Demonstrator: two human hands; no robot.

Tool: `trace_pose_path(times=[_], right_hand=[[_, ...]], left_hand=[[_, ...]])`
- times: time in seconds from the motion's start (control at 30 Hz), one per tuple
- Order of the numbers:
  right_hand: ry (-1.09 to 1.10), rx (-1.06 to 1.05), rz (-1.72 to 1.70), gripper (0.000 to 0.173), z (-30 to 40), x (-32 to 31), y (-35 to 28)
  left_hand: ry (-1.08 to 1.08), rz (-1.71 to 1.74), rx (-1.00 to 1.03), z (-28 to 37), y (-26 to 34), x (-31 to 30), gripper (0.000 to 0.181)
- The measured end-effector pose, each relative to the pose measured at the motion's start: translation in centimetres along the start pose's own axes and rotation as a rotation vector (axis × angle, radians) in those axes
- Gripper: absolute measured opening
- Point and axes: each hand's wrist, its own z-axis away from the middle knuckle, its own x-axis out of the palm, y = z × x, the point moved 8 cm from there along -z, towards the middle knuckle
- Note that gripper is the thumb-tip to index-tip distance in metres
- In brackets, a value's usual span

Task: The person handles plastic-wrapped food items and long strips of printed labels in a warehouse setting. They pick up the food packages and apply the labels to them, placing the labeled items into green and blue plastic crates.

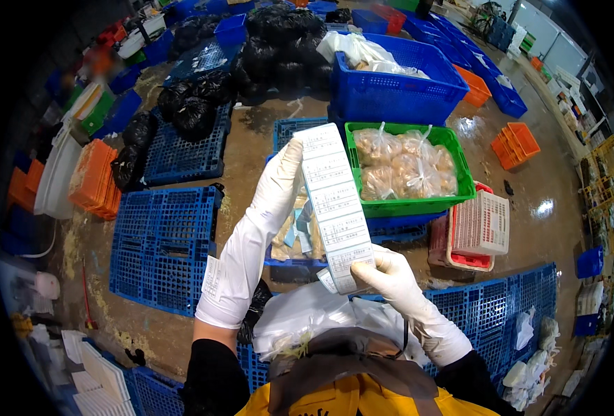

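Observation:
A long strip of printed paper labels (335, 208) is stretched between my two gloved hands. My left hand (287, 161), in a long white glove, grips its upper end; a single label (213, 278) is stuck to that glove's cuff. Fingers of my right hand (382, 270), gloved too, pinch the lower end, where the strip curls under. Behind the strip stands a blue crate with packed goods and loose labels (299, 234), partly hidden. Right of the strip, a green plastic crate (416, 208) holds several knotted clear bags of pale brown food (405, 164).
A large blue crate (395, 99) with white plastic sheeting stands behind the green one. Blue pallets (164, 244) lie at left and lower right. Black garbage bags (286, 47) are heaped at the back. Orange crates (515, 145) and a white basket (481, 223) stand at right. White plastic bags (307, 317) lie before me.

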Motion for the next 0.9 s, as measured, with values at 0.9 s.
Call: trace_pose_path(times=[0.9], right_hand=[[0.002, 0.121, -0.012, 0.024, 1.3, -0.2, 1.5]], left_hand=[[0.038, 0.128, -0.03, -1.9, 1.7, -1.4, 0.037]])
